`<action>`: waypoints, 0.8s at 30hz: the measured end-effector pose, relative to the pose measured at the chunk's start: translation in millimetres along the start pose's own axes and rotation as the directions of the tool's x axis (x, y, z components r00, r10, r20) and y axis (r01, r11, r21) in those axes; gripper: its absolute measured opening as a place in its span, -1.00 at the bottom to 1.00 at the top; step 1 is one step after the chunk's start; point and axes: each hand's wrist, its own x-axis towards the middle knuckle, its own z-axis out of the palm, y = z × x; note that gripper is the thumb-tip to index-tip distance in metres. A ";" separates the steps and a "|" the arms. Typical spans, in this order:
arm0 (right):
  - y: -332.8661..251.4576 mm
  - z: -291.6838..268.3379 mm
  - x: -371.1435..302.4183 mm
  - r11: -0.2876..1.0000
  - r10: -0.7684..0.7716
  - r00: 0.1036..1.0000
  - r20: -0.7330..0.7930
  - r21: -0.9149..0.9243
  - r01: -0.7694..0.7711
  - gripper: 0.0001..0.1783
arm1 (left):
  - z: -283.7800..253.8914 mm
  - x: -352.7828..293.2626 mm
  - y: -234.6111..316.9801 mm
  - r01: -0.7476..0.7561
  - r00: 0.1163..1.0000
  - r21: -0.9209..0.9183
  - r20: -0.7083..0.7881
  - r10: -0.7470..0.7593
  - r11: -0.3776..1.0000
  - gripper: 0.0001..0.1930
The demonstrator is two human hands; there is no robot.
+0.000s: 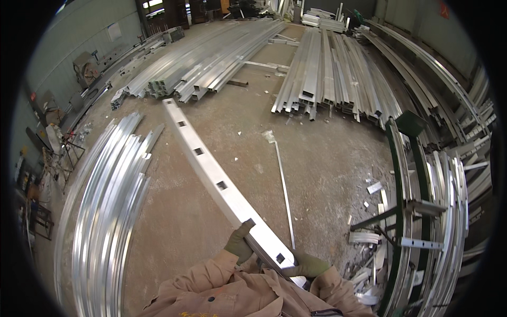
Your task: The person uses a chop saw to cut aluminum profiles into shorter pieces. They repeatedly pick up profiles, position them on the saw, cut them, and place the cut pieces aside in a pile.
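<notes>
A long silvery metal square tube with a row of square holes in its upper face slants from my body toward the far left. My left hand, in a green glove, grips its near part from the left side, thumb at the edge by one of the holes. Close to the near end, my right hand, also gloved, is closed around the tube's right side; its fingers are partly hidden beneath. Beyond the tube, on the floor to its right, lies a thin pale rod with a flat whitish patch at its far end.
Shiny metal profiles lie bundled at left. Two large stacks of metal tubes, one far left and one far right, rest on the floor. A green metal rack stands at right, with offcuts scattered beside it.
</notes>
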 end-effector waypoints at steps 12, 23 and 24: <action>-335.4 -178.2 344.5 0.695 0.191 0.901 0.389 -0.702 0.156 0.49 | 29.9 194.5 245.8 -0.476 0.879 -0.140 -0.043 0.476 0.868 -0.06; -554.3 -317.8 736.1 0.487 -0.626 0.779 -0.035 -0.798 0.355 0.06 | -13.2 478.6 694.6 -0.894 0.378 0.238 -0.055 0.924 0.380 -0.25; -563.2 -345.8 762.6 0.522 -0.613 0.785 -0.087 -0.791 0.320 0.04 | -20.6 499.1 729.7 -0.893 0.328 0.299 -0.082 0.941 0.337 -0.26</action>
